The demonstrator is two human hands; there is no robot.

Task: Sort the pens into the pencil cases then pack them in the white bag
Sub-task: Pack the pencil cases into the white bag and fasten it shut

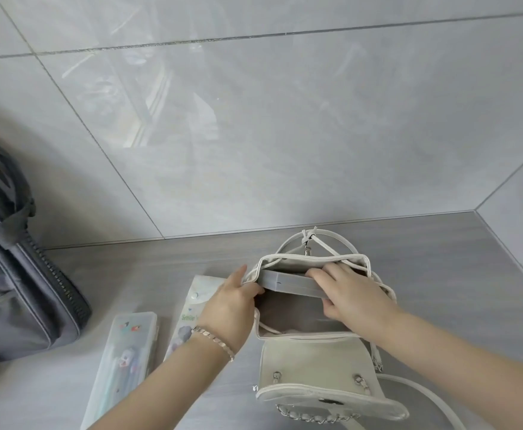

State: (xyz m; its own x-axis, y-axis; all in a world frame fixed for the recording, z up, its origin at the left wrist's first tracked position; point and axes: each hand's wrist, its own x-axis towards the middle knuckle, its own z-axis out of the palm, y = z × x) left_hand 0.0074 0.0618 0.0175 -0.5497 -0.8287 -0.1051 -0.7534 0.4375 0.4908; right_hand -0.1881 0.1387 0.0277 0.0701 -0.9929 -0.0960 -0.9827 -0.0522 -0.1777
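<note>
Left hand pinching, right hand fingers curled down.

Under the right hand, right end of the grey pencil case covered; contents unreadable through its frosted wall. Behind the left hand, printed pouch partly hidden, lettering cut short. Left of that hand, clear pencil case cropped below, dark bag cropped at left.
</note>
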